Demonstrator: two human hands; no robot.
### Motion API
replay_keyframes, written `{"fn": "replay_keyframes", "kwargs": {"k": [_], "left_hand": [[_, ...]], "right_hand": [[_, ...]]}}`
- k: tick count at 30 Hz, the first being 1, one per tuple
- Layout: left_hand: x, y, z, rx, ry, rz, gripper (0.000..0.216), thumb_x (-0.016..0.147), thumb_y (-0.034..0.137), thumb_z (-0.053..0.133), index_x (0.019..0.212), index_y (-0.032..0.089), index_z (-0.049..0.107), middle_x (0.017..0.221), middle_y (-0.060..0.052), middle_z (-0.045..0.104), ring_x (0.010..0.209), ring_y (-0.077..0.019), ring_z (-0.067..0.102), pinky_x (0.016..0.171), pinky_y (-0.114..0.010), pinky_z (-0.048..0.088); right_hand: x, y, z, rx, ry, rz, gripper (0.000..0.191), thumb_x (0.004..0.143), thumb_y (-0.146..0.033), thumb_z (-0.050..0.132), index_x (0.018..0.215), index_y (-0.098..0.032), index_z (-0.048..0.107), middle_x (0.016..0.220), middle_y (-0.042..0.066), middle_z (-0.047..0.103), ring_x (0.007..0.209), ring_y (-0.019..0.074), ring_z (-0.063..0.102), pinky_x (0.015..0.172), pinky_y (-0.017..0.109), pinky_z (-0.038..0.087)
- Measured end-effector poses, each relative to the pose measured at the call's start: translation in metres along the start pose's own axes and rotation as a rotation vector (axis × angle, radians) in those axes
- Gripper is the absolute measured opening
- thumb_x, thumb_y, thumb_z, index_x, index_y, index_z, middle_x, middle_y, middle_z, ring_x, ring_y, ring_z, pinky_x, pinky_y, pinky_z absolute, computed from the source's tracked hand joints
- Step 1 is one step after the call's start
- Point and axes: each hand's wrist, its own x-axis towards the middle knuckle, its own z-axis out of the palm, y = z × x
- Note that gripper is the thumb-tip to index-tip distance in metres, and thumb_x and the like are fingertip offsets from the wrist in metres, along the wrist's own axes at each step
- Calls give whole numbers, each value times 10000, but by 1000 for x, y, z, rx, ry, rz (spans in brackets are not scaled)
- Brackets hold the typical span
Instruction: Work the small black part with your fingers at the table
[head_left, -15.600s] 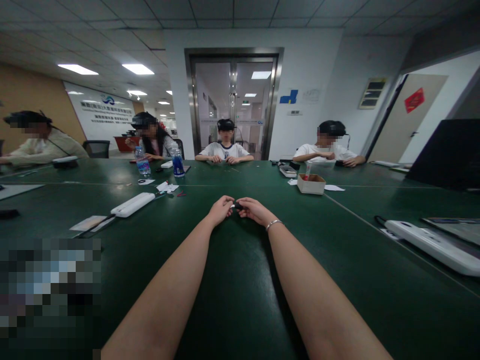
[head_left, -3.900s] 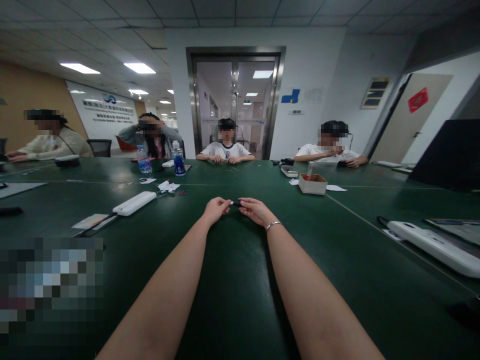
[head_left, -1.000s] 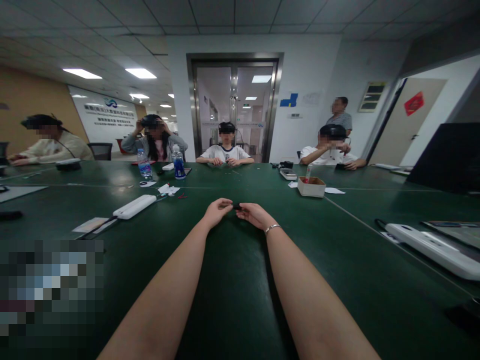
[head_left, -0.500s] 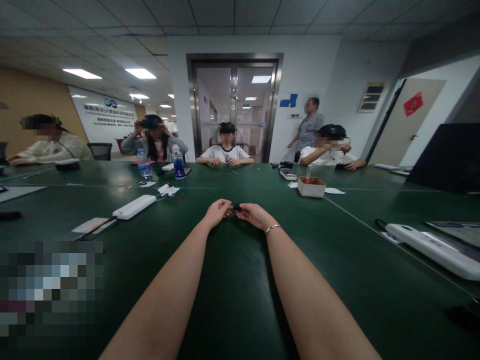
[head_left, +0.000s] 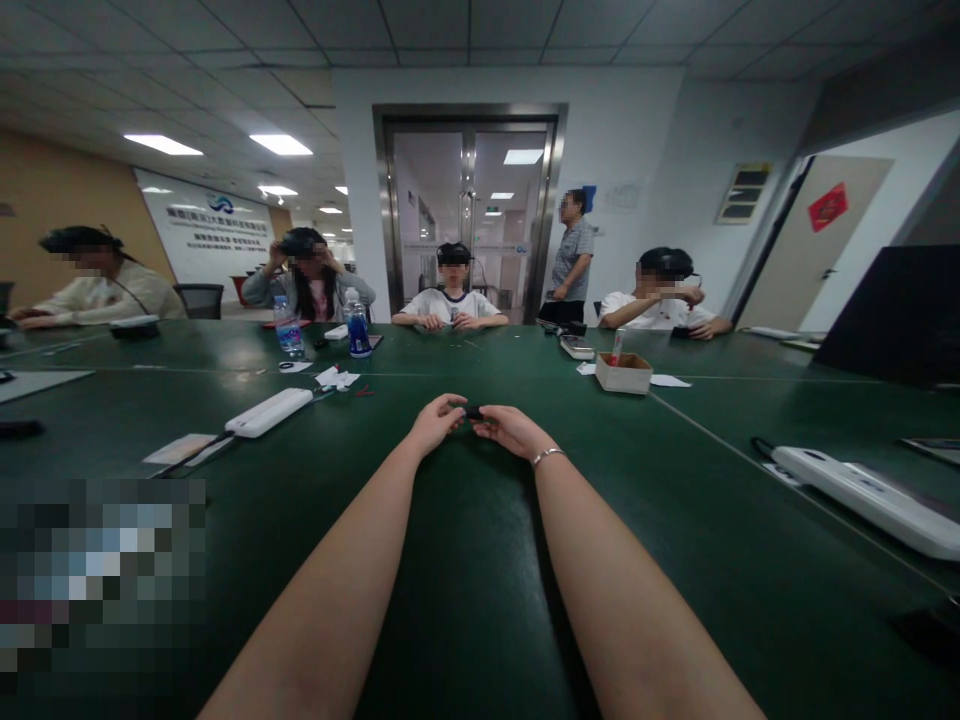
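Both my forearms stretch out over a dark green table [head_left: 480,600]. My left hand [head_left: 435,421] and my right hand [head_left: 508,429] meet at the middle of the table, fingers pinched together. Between the fingertips sits a small black object [head_left: 473,411], gripped from both sides; it is too small to name. A thin bracelet [head_left: 546,456] circles my right wrist.
White power strips lie at left [head_left: 268,411] and right [head_left: 862,492]. A small cardboard box [head_left: 622,371] stands right of centre, two water bottles [head_left: 357,326] and paper scraps farther left. Several seated people line the far edge; one person [head_left: 571,256] stands by the glass doors.
My hands stay together on the small black object, barely shifting. The standing person behind has walked left toward the doors.
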Motion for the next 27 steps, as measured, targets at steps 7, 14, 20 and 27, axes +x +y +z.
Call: {"fn": "replay_keyframes", "kwargs": {"k": [7,14,20,27], "left_hand": [[2,-1,1,-10,17,-64,296,768,357,542,971,144,577,702,-23,579,591,-105,528,534,-218,402],[5,-10,-1,2,-11,23,332,700,273,629,1004,148,584,742,-24,583,630,-105,520,558,-219,404],[5,-5,1,18,-4,-54,285,754,292,568,988,130,580,775,-42,588,646,-111,520,564,-225,406],[2,-2,0,19,-15,-20,298,727,216,591,1014,135,578,785,-39,577,670,-114,523,568,-222,409]], "right_hand": [[0,0,0,-9,10,12,182,857,-53,455,780,-55,620,719,94,633,589,113,604,583,210,524],[2,1,-1,13,21,8,178,835,-22,473,740,-54,620,694,94,630,609,117,605,579,207,525],[1,0,-1,10,21,8,169,834,-36,488,732,-59,621,690,98,632,641,127,613,593,211,530],[3,1,-2,19,33,4,172,841,-28,471,750,-44,615,684,103,628,633,127,617,583,204,532]]}}
